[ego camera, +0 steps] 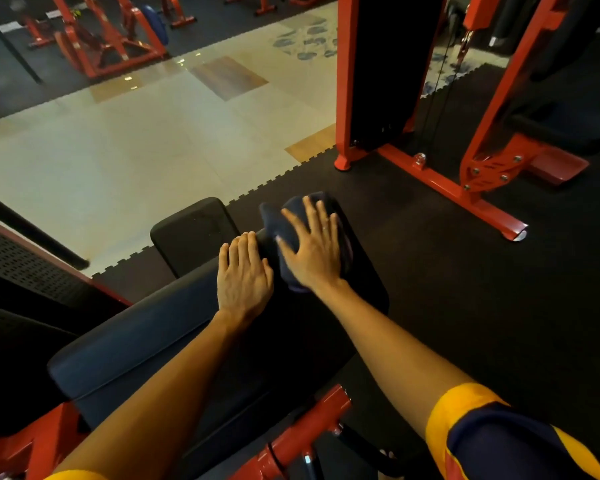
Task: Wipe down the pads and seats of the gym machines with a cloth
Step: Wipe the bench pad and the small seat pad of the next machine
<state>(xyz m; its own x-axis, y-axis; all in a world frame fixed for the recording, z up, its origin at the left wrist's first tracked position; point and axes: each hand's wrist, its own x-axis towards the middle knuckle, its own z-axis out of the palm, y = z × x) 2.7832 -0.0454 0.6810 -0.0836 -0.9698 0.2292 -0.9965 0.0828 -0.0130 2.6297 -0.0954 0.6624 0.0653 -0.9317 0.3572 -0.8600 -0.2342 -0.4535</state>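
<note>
Cloth (pixel 272 220), dark blue bunched fabric, lies toward 12 o'clock on the black padded seat (pixel 364 289). The right hand (pixel 312 251) presses it, fingers straight and spread; the left hand (pixel 245 275), at its 9 o'clock, rests flat-fingered on the padding. Light and limp, it should slide easily; press its middle.

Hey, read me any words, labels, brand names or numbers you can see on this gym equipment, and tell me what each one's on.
No text can be read in this view.
The blue weight plate is too blurred to tell whether it has markings.
The floor tile pattern shows blue shapes, no legible letters.
No label shows on the black pad, the cloth or the red frame.
</note>
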